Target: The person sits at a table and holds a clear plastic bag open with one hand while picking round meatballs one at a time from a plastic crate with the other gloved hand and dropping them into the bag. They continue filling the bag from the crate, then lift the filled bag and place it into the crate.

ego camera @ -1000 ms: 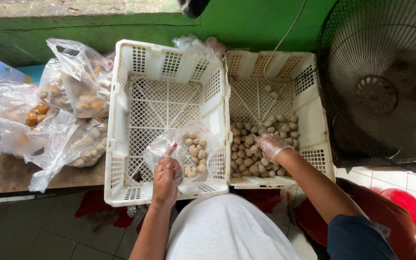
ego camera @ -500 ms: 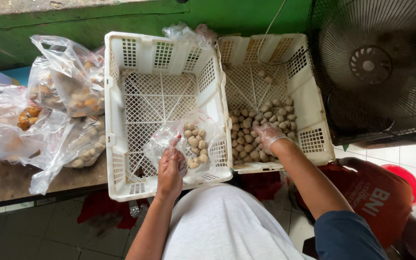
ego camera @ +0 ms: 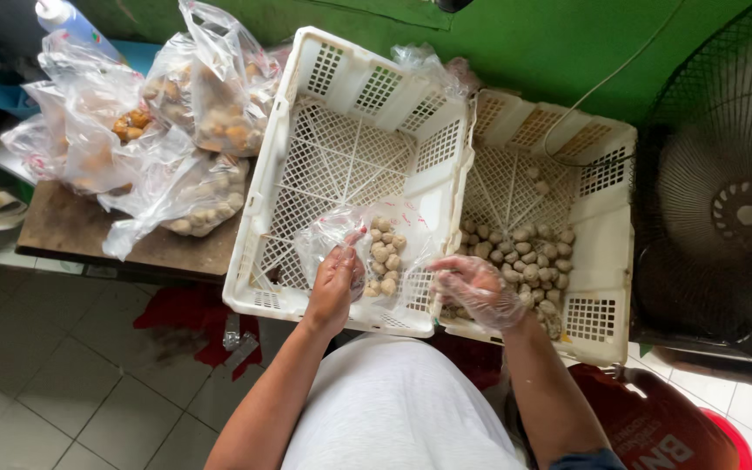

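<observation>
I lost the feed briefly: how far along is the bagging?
Done: filled bags sit on the board at left. In hand: left hand holds a part-filled clear bag in the left crate; gloved right hand is beside it. Left: many balls remain in the right crate.

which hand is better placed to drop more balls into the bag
Right, probably: the gloved right hand sits between the loose balls and the bag, while the bare left hand grips the bag's edge, holding it open.
</observation>
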Tool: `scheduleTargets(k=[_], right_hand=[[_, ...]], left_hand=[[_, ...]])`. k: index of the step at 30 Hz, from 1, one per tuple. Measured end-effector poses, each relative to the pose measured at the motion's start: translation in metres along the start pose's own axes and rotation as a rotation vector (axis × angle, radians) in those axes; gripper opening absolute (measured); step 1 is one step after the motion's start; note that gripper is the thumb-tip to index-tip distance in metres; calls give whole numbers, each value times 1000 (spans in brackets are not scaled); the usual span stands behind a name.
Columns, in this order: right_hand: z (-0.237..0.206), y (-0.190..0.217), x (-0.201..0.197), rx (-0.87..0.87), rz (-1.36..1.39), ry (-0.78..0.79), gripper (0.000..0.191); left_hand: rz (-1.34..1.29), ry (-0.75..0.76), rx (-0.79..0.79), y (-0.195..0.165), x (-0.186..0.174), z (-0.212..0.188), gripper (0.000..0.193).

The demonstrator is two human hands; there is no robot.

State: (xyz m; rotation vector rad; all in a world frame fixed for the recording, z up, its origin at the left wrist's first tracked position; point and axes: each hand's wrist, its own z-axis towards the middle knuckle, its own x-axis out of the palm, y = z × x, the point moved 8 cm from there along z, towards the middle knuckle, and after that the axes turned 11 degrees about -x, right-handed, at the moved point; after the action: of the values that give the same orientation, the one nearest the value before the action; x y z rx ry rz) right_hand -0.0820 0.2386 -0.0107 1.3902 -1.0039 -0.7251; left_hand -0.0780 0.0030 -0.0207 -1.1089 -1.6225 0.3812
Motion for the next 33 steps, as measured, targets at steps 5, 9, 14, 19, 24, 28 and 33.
scheduleTargets(k=[5,9,14,19,24,28,33], right_hand=[[24,42,-8,-170,-554,-55,41],[14,40,-124,32,-885,-326,37],[7,-32,-177,309,-1272,-35,30],[40,-69,-131,-3,-1442,208,36],[36,-57,-125,105,-1282,194,28],[4,-30,-88,233,-397,92,30],[7,28,9,-337,-292,370,48]], left_hand=[[-3,-10,22,-1,-1,-5,51],[12,-38,37,-2,-1,-7,52],[6,-67,52,-2,0,-6,53],[20,-88,52,0,-5,-3,52],[-9,-68,57,-1,-4,-3,53],[-28,-53,57,-2,-4,-6,55],[14,-79,34,1,-3,-5,55]])
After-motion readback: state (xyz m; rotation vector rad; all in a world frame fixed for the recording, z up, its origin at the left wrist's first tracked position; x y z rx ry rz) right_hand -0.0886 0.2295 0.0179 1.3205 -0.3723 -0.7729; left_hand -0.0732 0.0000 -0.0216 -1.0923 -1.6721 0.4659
